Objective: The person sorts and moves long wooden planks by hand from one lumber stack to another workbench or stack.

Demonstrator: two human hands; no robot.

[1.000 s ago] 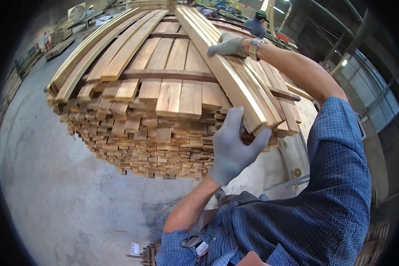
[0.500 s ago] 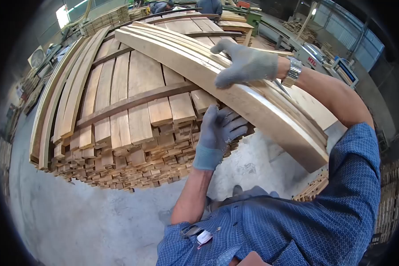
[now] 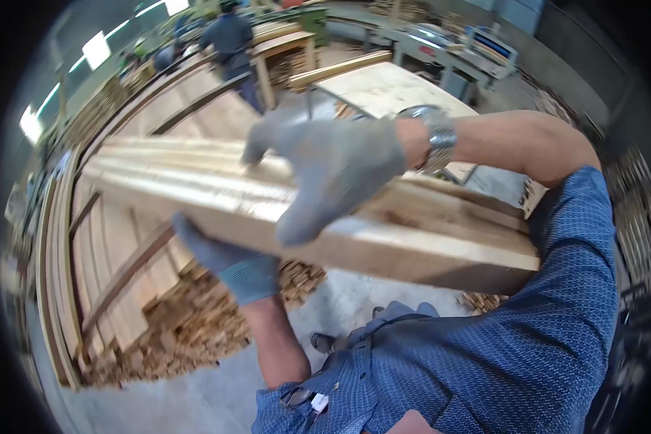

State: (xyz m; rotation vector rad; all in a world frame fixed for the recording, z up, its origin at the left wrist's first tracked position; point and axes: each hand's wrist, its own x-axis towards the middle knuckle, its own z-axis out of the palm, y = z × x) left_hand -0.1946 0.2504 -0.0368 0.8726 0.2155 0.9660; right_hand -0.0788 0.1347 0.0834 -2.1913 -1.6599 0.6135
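Note:
Several long, pale wooden planks [image 3: 427,249] lie side by side as a bundle, spanning from the far left to my right upper arm. My gloved right hand [image 3: 333,163] grips the bundle from above, its thumb on the near side and its fingers reaching over the top. Under the near lower edge, my gloved left hand [image 3: 231,260] supports the planks with its thumb against their side; its other fingers are mostly hidden. Below and to the left is a large stack of boards [image 3: 119,296], with dark cross strips [image 3: 134,264] on top.
A pale-topped table [image 3: 376,87] stands beyond my right hand. A person in dark clothes [image 3: 228,43] stands past the stack. Machinery [image 3: 441,54] is at the back right, and grey concrete floor [image 3: 195,401] shows below.
The plank bundle has swung to a more level position and come closer to my body. My left hand has moved from beside the stack to under the bundle. The view has turned right.

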